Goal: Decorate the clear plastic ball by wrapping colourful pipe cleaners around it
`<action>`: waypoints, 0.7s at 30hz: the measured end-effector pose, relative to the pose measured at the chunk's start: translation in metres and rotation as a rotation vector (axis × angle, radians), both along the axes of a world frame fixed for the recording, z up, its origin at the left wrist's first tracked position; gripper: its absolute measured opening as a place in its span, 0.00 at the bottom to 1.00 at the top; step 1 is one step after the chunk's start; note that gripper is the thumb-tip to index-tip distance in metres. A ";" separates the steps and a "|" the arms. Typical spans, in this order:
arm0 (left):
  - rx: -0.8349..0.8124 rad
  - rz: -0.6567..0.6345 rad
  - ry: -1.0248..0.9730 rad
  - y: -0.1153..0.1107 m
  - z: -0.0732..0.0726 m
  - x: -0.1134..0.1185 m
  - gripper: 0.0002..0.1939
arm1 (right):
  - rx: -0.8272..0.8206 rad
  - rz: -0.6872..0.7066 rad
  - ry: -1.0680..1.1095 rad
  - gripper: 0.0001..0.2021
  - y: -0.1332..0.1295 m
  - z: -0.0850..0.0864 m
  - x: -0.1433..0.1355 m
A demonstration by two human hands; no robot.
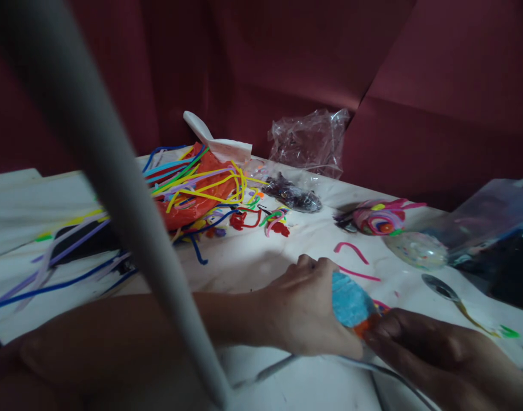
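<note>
My left hand [304,308] reaches in from the left, its fingers wrapped round a rounded light-blue piece [351,299]. At the right end of that piece is an orange part [366,326], pinched between the thumb and fingers of my right hand [433,348]. Some multicoloured bits show just behind the orange part. Beyond my left hand lie two pink strips [351,250] on the white table covering [253,268]. The fingertips of my left hand are partly hidden behind the blue piece.
A grey pole crosses the left side. Colourful pipe cleaners [193,182] lie on red material. Behind are a clear plastic bag [308,142] and a dark wrapped bundle [293,194]. At right are a pink coiled figure [379,218], a clear dome [418,250] and a spoon [441,287].
</note>
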State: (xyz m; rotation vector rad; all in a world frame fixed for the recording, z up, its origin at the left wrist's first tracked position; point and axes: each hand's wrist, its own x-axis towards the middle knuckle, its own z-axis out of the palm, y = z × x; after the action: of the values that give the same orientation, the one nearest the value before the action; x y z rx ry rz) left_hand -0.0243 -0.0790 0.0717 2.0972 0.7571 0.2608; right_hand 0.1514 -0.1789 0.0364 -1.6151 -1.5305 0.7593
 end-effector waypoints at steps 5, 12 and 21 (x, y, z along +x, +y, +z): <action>0.028 0.007 0.019 0.000 0.000 0.001 0.28 | 0.032 -0.003 -0.034 0.12 0.006 0.007 -0.004; 0.005 -0.002 0.024 0.001 0.000 0.001 0.32 | 0.027 0.074 -0.025 0.13 0.007 0.010 -0.005; -0.004 -0.024 0.045 0.002 0.003 0.001 0.35 | 0.029 -0.061 -0.142 0.15 0.001 0.023 -0.021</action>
State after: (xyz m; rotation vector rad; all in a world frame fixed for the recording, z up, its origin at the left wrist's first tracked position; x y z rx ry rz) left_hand -0.0235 -0.0770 0.0746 2.1129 0.7580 0.1990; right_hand 0.1299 -0.1780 0.0598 -1.7166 -1.5766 0.5974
